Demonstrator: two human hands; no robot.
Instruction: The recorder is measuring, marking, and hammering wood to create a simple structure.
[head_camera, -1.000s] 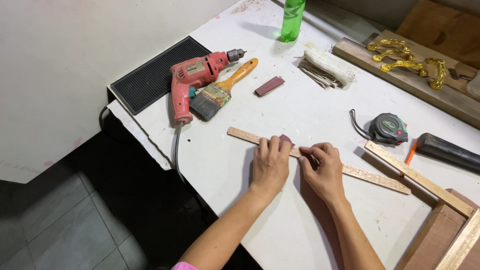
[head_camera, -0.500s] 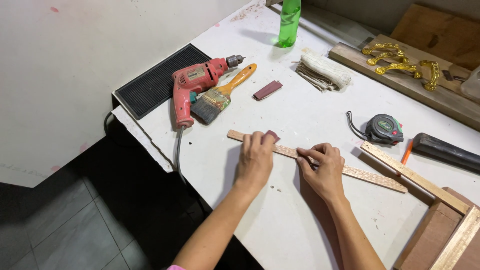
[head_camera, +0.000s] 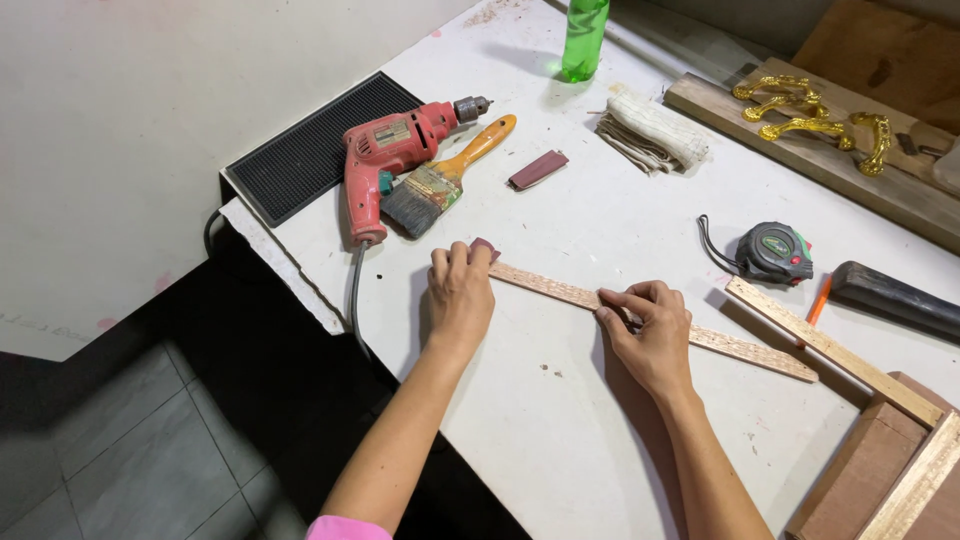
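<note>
Wood strip (head_camera: 560, 290): left hand (head_camera: 460, 295) presses sandpaper (head_camera: 485, 247) on it, right hand (head_camera: 650, 325) pinches it

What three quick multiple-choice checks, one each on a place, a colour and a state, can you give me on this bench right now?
1. Where does the paintbrush lie?
A. Against the red drill
B. Beside the tape measure
C. On the floor

2. What colour is the bottle?
A. Blue
B. Green
C. White

3. What is the right hand doing?
A. Lifting the hammer
B. Hanging free
C. Pressing the wooden strip onto the table

Answers: 1 A, its bristles lie against the drill's grip. 2 B, it is clear green. 3 C, its fingers lie on the strip while the left hand holds a sanding piece at the strip's end.
</note>
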